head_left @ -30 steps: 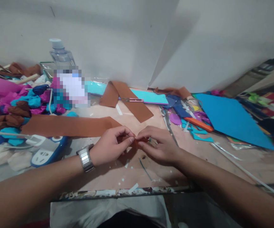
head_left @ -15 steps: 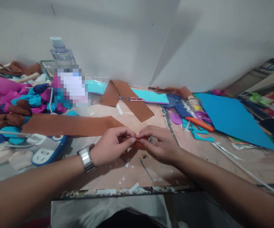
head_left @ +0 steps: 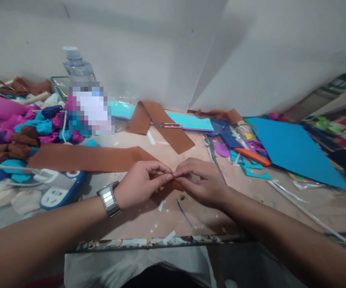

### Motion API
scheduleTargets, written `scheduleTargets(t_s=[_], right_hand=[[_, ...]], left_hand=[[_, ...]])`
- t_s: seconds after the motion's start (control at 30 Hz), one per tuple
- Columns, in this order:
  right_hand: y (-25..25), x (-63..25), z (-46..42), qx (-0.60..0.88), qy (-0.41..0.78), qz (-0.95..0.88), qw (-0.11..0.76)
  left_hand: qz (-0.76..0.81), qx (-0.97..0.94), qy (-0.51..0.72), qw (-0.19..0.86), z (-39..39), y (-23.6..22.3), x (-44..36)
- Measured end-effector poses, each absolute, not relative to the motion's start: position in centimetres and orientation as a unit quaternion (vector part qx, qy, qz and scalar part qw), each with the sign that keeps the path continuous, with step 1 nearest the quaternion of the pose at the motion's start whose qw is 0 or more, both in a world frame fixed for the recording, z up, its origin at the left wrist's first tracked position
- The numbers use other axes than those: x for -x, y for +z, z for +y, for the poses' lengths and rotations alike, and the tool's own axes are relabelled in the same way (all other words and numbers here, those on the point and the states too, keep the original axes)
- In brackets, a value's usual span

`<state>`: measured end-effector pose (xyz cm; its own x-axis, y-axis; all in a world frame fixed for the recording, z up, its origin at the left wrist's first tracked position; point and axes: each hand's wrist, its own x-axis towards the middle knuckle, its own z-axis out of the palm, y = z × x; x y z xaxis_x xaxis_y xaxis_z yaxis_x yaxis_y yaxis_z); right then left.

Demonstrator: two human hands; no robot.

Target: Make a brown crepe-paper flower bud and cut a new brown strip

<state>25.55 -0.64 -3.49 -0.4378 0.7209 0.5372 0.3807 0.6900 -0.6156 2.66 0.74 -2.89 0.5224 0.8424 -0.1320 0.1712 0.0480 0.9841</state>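
A long brown strip point(head_left: 101, 158), which looks like crepe paper, runs from the left side of the table to my fingers. My left hand point(head_left: 144, 180), with a metal watch on its wrist, pinches the strip's right end between thumb and forefinger. Fingertip to fingertip with it, my right hand point(head_left: 203, 180) pinches the same end. A small brown edge shows under the fingertips; the rest of that end is hidden. Beyond my hands lies a second brown strip point(head_left: 173, 134), folded over, with pink-handled thread snips point(head_left: 169, 125) on top.
Crumpled magenta, blue and brown paper pieces point(head_left: 5, 116) heap at the left, near a power strip point(head_left: 55, 196) and a bottle point(head_left: 78, 68). An orange cutter point(head_left: 252, 156) and a blue sheet point(head_left: 295, 150) lie right. A white wall point(head_left: 145, 48) stands behind.
My fingertips have shifted very slightly at the strip's end. Both hands keep their pinch, and everything else stays in place.
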Motion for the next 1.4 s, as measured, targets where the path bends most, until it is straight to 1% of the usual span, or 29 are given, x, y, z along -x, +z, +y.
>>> scheduleTargets(t_s=[0.27,0.6,0.9,1.0,1.17,1.4], right_hand=[[-3.53,-25.62,-0.48,0.324,0.204,-0.827,0.412],[-3.55,-25.63,-0.52,0.311,0.142,-0.844,0.414],[-3.46,-25.47,-0.62,0.315,0.149,-0.847,0.401],[-3.45,-25.43,-0.7,0.326,0.149,-0.845,0.396],[-3.43,-25.3,-0.89,0.348,0.167,-0.834,0.394],[-3.55,-25.35,-1.16,0.357,0.191,-0.833,0.378]], left_hand=[[0.405,-0.62,0.272,0.615,0.89,-2.61,-2.64],[0.392,-0.637,0.283,0.601,0.76,-2.82,-2.56],[0.393,-0.636,0.281,0.602,0.63,-2.99,-2.63],[0.394,-0.66,0.288,0.571,0.56,-3.12,-2.53],[0.403,-0.729,0.31,0.457,0.38,-3.26,-2.32],[0.4,-0.754,0.315,0.415,0.28,-3.38,-2.41]])
